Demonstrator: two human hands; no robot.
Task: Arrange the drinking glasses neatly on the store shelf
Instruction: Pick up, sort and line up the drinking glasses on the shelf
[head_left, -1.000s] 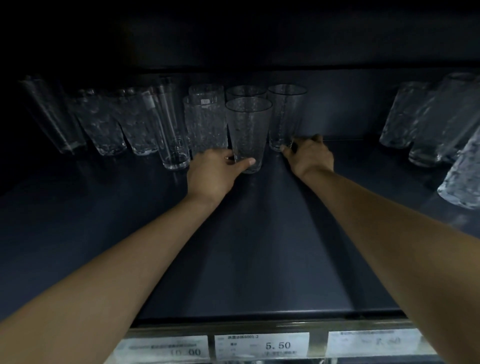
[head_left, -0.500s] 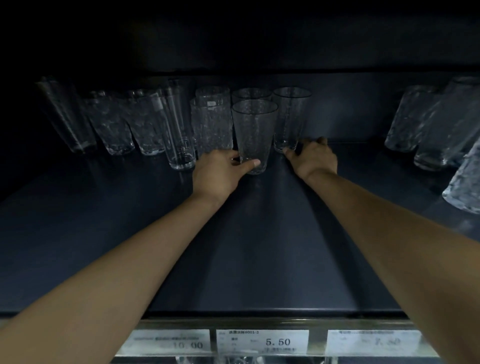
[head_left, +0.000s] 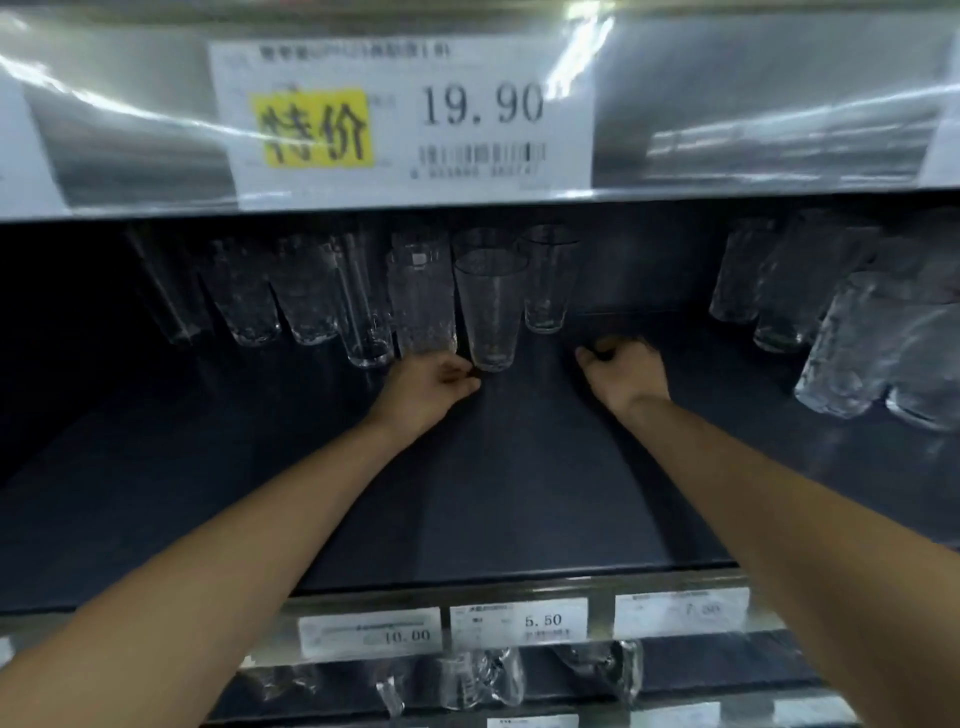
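Just let go and pulled back a little: left fingers curled on nothing, front glass standing just past them on the shelf, right fingers curled too, apart from the back glass, so likely both in place.

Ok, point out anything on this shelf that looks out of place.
Nothing is toppled or visibly broken. The rows are uneven, though: one tapered glass stands forward of its cluster by the left hand, and a tall smooth glass sits ahead of the textured glasses on the left.
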